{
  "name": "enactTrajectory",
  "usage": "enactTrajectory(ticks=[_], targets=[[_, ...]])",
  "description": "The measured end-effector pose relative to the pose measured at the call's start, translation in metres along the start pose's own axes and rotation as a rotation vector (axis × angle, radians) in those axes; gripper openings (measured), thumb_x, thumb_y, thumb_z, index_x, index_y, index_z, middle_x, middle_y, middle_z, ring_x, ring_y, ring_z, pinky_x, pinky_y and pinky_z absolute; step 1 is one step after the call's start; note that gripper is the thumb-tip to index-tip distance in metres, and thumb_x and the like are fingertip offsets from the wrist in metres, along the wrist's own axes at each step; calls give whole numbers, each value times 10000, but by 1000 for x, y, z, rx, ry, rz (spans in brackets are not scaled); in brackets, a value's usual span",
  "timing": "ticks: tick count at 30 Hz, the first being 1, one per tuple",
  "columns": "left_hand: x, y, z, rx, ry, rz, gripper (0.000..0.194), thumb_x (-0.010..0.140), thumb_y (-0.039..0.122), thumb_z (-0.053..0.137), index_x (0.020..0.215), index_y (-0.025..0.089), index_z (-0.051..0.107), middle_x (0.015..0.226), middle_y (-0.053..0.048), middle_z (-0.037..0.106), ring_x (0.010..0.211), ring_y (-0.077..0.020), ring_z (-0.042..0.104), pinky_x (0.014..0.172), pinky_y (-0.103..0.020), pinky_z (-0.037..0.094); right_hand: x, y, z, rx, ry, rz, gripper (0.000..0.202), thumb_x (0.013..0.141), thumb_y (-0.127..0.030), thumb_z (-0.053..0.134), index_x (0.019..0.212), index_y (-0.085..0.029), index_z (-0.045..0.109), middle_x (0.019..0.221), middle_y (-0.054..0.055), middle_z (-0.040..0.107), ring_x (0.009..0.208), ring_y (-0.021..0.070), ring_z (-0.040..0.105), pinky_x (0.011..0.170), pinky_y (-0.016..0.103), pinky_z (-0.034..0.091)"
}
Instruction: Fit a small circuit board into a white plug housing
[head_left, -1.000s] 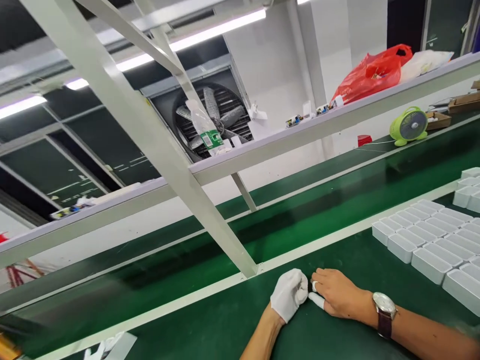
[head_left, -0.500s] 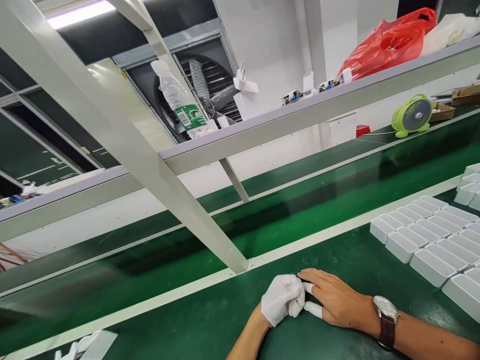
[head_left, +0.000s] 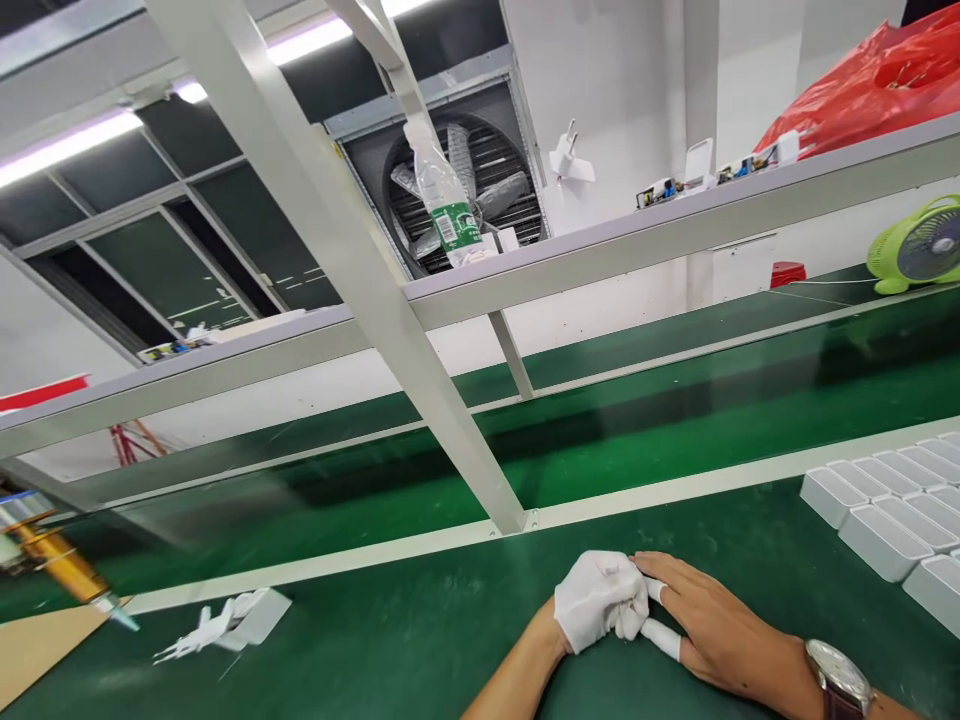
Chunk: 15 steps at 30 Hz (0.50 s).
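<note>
Left hand (head_left: 598, 601) now grips right hand's (head_left: 712, 635) finger.

Gloved left hand (head_left: 598, 600) curled around right hand's (head_left: 712, 630) fingertips, both forearms low, wrists resting

A white cloth glove (head_left: 596, 610) covers the left hand (head_left: 600, 612); the right hand (head_left: 720, 635) wears smooth white finger cots (head_left: 661, 638) and a polished metal watch (head_left: 838, 680). Beneath both lies matt green mat (head_left: 420, 640); right of them, matt white plastic cases (head_left: 877, 520); beyond, glossy conveyor belt (head_left: 675, 440).
</note>
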<state>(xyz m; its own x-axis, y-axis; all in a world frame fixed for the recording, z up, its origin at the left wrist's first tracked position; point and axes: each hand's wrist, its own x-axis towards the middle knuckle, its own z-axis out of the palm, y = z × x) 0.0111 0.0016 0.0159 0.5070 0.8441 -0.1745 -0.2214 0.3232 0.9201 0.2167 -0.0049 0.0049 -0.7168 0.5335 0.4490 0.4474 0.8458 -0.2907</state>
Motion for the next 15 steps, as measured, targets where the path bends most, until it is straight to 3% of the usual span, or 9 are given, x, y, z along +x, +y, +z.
enactTrajectory(ticks=[7,15], targets=[[-4,6,8,-31,-24,36,527,643,561,842,643,80,628,500,-41,542,406,-99,493,411,-219,359,2,-4,-2,-17,-48,35,289,988,-298,526,1170,-125,669,1372,187,607,1311,314,553,1104,493,485],[-2,-1,6,-50,-37,64,486,686,524,828,681,81,629,534,-51,563,416,-102,497,427,-227,376,0,-4,0,-17,-88,70,302,989,-296,518,1171,-105,666,1395,198,586,1336,316,527,1130,493,455]])
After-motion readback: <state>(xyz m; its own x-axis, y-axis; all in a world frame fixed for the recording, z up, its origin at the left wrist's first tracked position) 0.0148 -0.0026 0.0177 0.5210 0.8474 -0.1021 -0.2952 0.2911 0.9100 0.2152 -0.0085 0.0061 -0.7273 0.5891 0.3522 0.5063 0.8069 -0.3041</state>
